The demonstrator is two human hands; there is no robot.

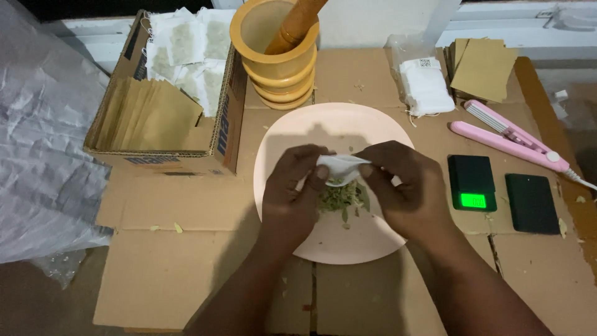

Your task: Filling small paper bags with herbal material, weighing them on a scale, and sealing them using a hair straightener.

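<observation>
Flattened brown cardboard covers the bench (186, 261); over the round pale pink plate (280, 143), left hand (292, 193) and right hand (401, 190) each pinch the small white paper sachet (339, 167), grip narrow, above crushed green leaves (341, 199).

Flattened cardboard sheets (186, 261) cover the work surface, their seams and creases showing, with bits of dried leaf scattered across them. Crinkled clear plastic sheeting (43, 155) lies bunched along the left edge. A pale ledge (516, 25) runs across the back, under a dark strip at the top left. Bare brown surface (37, 305) shows at the lower left corner. Light falls from above, casting soft shadows toward the viewer.
</observation>
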